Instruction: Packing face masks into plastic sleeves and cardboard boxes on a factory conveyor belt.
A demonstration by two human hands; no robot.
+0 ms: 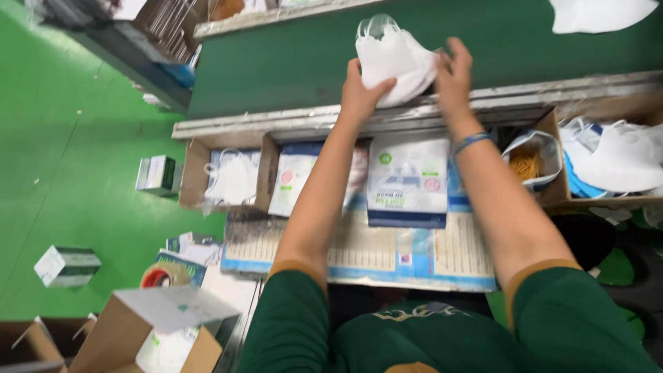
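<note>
A stack of white face masks (395, 59) is held between both my hands over the edge of the green conveyor belt (276, 62). My left hand (360, 93) grips its lower left side, and my right hand (452, 72) presses its right side. Below my arms, a white and blue mask packet (407, 181) lies on a pile of flat packets (414, 255) on the worktop.
Cardboard trays hold a white mask (233, 178) at left and loose white masks (618, 159) at right. A bag of rubber bands (528, 162) sits between. Small boxes (68, 265), a tape roll (164, 275) and an open carton (155, 331) lie on the green floor.
</note>
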